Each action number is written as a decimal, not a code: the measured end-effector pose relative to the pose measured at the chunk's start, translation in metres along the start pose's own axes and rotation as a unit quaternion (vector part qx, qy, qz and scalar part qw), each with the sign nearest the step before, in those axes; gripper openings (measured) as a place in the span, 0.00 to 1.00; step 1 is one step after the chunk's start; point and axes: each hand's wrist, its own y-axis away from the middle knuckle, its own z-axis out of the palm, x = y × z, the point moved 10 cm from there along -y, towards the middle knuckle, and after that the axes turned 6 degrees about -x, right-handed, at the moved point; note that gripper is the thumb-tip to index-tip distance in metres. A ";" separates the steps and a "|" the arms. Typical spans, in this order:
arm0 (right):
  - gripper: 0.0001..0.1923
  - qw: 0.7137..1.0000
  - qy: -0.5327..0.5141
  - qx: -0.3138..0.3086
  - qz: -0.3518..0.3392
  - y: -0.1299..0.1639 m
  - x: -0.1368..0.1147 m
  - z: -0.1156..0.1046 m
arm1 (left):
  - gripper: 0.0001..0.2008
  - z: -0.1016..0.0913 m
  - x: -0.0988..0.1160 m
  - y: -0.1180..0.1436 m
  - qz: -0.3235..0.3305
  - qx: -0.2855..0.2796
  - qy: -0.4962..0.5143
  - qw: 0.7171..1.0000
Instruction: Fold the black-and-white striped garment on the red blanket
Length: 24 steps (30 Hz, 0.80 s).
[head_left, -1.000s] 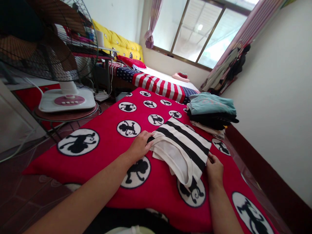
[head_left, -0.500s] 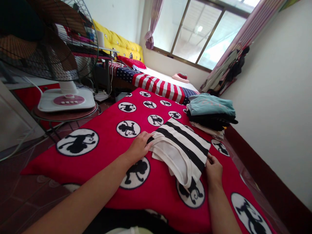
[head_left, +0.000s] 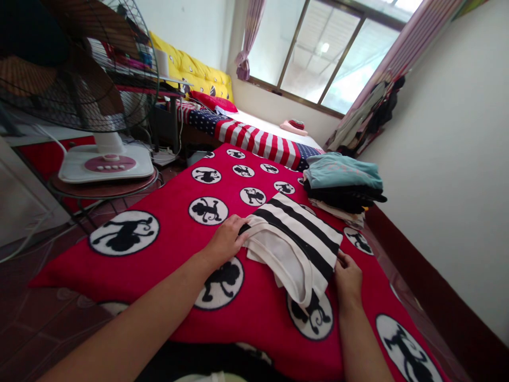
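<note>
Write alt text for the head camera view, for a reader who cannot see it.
Two bare hands press on a folded black-and-white striped garment on a red blanket printed with monkey circles: the left hand at its left edge, the right hand at its right. A stack of folded clothes sits behind, a fan at left.

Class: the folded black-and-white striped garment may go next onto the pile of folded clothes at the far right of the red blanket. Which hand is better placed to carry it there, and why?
Probably the right hand. It touches the black-and-white striped garment on the edge facing the pile of folded clothes; the left hand rests on the opposite edge.
</note>
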 end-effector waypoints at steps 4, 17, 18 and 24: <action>0.28 1.000 0.000 0.000 -0.002 -0.002 0.003 0.000 | 0.15 0.000 0.000 0.000 -0.002 -0.002 -0.006 1.000; 0.29 1.000 -0.004 -0.003 -0.003 0.000 0.000 0.001 | 0.15 0.000 0.000 0.000 -0.001 0.000 -0.003 1.000; 0.29 1.000 -0.006 -0.004 -0.001 0.000 0.000 0.001 | 0.15 0.000 0.000 0.000 -0.001 0.000 -0.003 1.000; 0.29 1.000 -0.002 -0.006 0.005 0.000 -0.001 0.001 | 0.15 0.000 0.000 0.000 0.003 0.001 -0.007 1.000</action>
